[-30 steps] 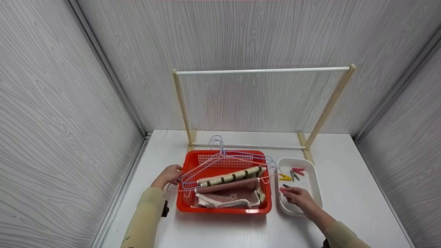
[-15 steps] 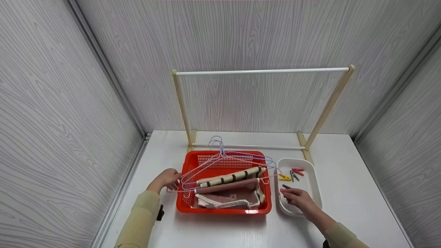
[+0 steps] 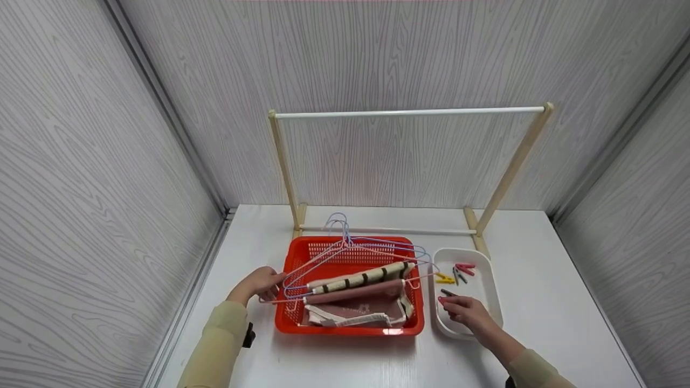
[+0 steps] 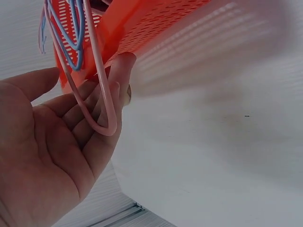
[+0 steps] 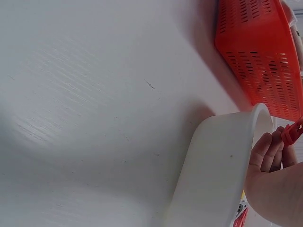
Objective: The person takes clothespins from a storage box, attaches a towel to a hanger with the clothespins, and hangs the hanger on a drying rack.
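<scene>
The red basket (image 3: 349, 331) stands in the middle of the tabletop (image 3: 345, 364); the pink hanger (image 4: 99, 61) crosses its left rim, at the loose left hand (image 4: 57, 146); near the white tray's (image 3: 485, 285) left edge, the right hand (image 3: 468, 311) pinches a red clip (image 3: 442, 300); picking seems the step, lifting calls for firm pinch; than earlier, the left hand is slightly nearer the front edge.

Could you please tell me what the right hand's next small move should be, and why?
I'd probably carry the red clip toward the pink hanger: the right hand pinches that clip over the white tray, and the mauve cloth on the hanger's bar shows no clip.
</scene>
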Demonstrator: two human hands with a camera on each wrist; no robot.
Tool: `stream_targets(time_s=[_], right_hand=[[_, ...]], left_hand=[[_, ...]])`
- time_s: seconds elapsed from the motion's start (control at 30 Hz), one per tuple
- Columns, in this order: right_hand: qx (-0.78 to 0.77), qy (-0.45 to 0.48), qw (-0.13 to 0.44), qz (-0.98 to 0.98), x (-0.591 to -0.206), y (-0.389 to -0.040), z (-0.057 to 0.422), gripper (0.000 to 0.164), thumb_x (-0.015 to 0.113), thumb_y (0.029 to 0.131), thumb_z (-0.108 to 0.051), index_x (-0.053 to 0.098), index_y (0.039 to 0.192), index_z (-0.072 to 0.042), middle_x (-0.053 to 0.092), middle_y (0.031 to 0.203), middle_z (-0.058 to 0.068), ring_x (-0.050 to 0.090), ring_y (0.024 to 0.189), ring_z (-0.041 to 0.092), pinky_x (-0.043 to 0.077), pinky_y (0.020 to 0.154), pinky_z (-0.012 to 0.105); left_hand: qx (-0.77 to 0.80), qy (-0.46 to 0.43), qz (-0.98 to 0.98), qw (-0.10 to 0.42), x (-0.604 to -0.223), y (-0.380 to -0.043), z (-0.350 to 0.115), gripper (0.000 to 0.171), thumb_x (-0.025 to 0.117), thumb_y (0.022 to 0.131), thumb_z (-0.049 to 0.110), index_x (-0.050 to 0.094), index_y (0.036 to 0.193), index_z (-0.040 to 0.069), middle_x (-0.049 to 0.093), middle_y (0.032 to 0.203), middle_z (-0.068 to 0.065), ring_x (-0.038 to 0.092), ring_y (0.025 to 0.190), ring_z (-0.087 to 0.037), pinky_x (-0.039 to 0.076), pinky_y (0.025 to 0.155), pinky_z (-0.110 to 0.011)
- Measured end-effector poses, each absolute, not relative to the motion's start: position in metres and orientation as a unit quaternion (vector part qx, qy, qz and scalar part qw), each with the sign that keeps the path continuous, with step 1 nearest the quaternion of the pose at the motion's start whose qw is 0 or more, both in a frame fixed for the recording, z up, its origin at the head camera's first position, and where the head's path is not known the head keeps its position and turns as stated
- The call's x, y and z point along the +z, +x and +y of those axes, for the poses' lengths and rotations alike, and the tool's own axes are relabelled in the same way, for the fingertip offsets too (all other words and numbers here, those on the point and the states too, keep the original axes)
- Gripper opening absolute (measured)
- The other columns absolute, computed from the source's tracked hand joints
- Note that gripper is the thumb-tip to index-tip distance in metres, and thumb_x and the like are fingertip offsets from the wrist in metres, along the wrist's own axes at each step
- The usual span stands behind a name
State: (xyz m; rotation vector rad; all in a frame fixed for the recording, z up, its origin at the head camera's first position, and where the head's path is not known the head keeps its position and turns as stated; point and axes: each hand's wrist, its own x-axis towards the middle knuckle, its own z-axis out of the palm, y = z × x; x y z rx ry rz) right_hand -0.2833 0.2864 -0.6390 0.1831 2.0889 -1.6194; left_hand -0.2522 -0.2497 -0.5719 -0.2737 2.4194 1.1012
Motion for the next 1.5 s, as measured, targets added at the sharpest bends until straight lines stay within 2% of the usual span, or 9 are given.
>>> stream_targets(time_s=[0.13,0.33,0.57,0.7,0.83,1.0,1.13,1.27,1.5], right_hand=[[-0.604,0.062,0.240,0.758,-0.640,-0.283,0.288,0.038,0.070,0.104,-0.020,0.069,0.132,0.005,0.074,0.114,0.006,0.063,0.097,0.014,0.058,0.084,0.025],[-0.613,0.055,0.237,0.752,-0.642,-0.281,0.288,0.038,0.070,0.103,-0.020,0.070,0.130,0.006,0.074,0.109,0.004,0.062,0.094,0.013,0.058,0.082,0.023],[-0.610,0.066,0.232,0.755,-0.644,-0.282,0.288,0.037,0.071,0.103,-0.021,0.071,0.128,0.005,0.074,0.113,0.007,0.063,0.097,0.015,0.058,0.082,0.024],[-0.610,0.074,0.234,0.754,-0.643,-0.281,0.288,0.038,0.071,0.103,-0.022,0.070,0.129,0.005,0.074,0.114,0.008,0.063,0.098,0.017,0.059,0.084,0.026],[-0.607,0.079,0.236,0.755,-0.642,-0.281,0.288,0.039,0.071,0.103,-0.023,0.069,0.130,0.005,0.073,0.116,0.010,0.063,0.099,0.017,0.058,0.085,0.027],[-0.606,0.083,0.236,0.755,-0.642,-0.282,0.288,0.039,0.070,0.104,-0.022,0.068,0.131,0.006,0.071,0.118,0.010,0.063,0.102,0.019,0.059,0.086,0.027],[-0.603,0.080,0.238,0.757,-0.642,-0.283,0.288,0.041,0.069,0.104,-0.023,0.068,0.134,0.005,0.070,0.122,0.012,0.062,0.103,0.019,0.059,0.087,0.028],[-0.604,0.080,0.237,0.757,-0.643,-0.282,0.288,0.038,0.069,0.104,-0.021,0.070,0.132,0.004,0.071,0.118,0.011,0.061,0.100,0.018,0.059,0.087,0.028],[-0.609,0.075,0.240,0.753,-0.642,-0.285,0.288,0.038,0.069,0.104,-0.022,0.070,0.132,0.004,0.073,0.116,0.009,0.062,0.098,0.017,0.059,0.087,0.028]], left_hand=[[0.394,-0.113,0.881,0.237,-0.569,-0.253,-0.248,0.064,0.043,0.114,0.047,0.071,0.099,-0.009,0.075,0.074,-0.014,0.065,0.054,-0.010,0.052,0.052,-0.022],[0.376,-0.135,0.882,0.251,-0.566,-0.252,-0.248,0.090,0.038,0.107,0.069,0.075,0.084,-0.010,0.071,0.061,-0.007,0.065,0.049,-0.012,0.050,0.049,-0.021],[0.405,-0.142,0.863,0.266,-0.569,-0.249,-0.248,0.082,0.040,0.106,0.069,0.067,0.062,0.005,0.062,0.051,0.000,0.057,0.042,-0.008,0.044,0.044,-0.019],[0.434,-0.134,0.837,0.305,-0.569,-0.247,-0.249,0.080,0.037,0.108,0.066,0.067,0.061,0.008,0.063,0.052,0.001,0.056,0.041,-0.007,0.043,0.044,-0.018],[0.455,-0.112,0.804,0.367,-0.568,-0.246,-0.251,0.084,0.032,0.109,0.067,0.072,0.062,0.010,0.067,0.054,0.001,0.057,0.041,-0.004,0.042,0.045,-0.017],[0.503,-0.072,0.741,0.439,-0.566,-0.250,-0.256,0.087,0.026,0.112,0.063,0.081,0.075,0.007,0.074,0.062,-0.001,0.062,0.044,-0.002,0.042,0.044,-0.015],[0.541,-0.056,0.694,0.473,-0.569,-0.250,-0.261,0.086,0.023,0.113,0.059,0.082,0.084,0.003,0.079,0.071,-0.005,0.070,0.051,-0.006,0.052,0.051,-0.017],[0.549,-0.049,0.663,0.506,-0.573,-0.250,-0.262,0.091,0.017,0.111,0.063,0.082,0.085,0.006,0.079,0.074,-0.005,0.074,0.056,-0.009,0.058,0.057,-0.021],[0.542,-0.001,0.641,0.544,-0.577,-0.256,-0.259,0.104,0.003,0.107,0.070,0.081,0.088,0.005,0.076,0.069,-0.001,0.065,0.051,-0.005,0.051,0.050,-0.017]])
